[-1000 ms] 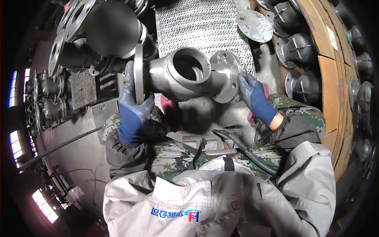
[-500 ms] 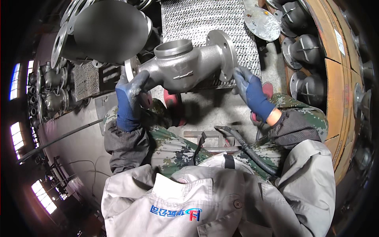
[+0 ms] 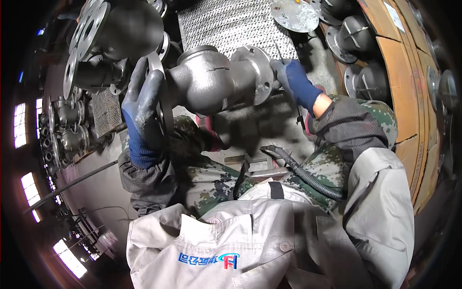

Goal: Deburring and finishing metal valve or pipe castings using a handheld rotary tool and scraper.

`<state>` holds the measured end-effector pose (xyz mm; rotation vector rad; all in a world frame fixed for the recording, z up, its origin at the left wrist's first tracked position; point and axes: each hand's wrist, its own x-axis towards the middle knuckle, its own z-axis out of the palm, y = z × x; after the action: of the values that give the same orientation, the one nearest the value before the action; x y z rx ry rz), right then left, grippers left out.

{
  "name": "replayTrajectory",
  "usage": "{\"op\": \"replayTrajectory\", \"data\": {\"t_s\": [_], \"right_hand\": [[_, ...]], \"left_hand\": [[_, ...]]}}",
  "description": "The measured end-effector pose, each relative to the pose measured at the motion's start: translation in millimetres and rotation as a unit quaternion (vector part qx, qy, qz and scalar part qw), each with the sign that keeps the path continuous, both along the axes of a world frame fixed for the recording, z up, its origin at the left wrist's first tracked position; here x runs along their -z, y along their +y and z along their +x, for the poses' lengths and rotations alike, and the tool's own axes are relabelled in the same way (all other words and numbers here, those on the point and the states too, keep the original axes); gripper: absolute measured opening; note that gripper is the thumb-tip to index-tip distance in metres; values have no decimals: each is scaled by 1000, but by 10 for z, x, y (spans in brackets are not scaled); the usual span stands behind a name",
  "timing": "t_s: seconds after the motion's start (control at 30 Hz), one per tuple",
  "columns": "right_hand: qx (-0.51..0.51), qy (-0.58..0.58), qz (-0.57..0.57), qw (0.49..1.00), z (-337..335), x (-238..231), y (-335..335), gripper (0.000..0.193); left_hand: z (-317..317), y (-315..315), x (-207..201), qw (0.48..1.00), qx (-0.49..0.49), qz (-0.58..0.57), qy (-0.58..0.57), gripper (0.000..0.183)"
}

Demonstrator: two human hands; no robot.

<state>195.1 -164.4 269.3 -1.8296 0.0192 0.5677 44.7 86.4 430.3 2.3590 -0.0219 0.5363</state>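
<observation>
The work in hand looks part-way along: a grey metal casting is up between both gloved hands, in the upper middle of the frame, and not set down. It lies crosswise, a rounded body with a flange at each end and a short round collar toward the top of the frame.

The left hand has its grip on the left flange, palm and long fingers laid along the outer face, with the disc seen nearly edge-on. The right hand has its grip at the rim of the right flange, fingertips on the edge and most of the palm apart from the metal. The holes that show in this flange carry no bolts, and no cover shows on the collar, so nothing visible marks the piece as finished.

Beyond the casting, at the top of the frame, is a ridged metal worktop; I cannot tell whether the underside of the casting touches its near edge. A round metal plate lies beside the worktop's upper right corner.

Similar castings stand at the upper right, next to cardboard, and more flanged pieces crowd the upper left. Neither hand touches any of these; only the one casting is being handled.
</observation>
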Motion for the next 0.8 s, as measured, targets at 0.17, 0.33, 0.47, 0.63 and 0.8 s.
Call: {"op": "replayTrajectory", "data": {"t_s": [0.17,0.33,0.47,0.63,0.8], "right_hand": [[-145,-415,-140,887,250,166,-74,12],[-74,-287,-46,954,454,848,-329,15],[54,122,61,989,-206,85,95,40],[89,129,177,972,-353,-36,80,38],[26,60,132,989,-378,-134,177,33]], "left_hand": [[267,-191,-52,961,14,-266,76,70],[331,-192,-22,968,68,236,53,80],[137,-13,17,980,-21,186,74,81],[195,26,213,993,-48,87,58,78],[-55,391,420,976,-117,-91,158,97]]}}
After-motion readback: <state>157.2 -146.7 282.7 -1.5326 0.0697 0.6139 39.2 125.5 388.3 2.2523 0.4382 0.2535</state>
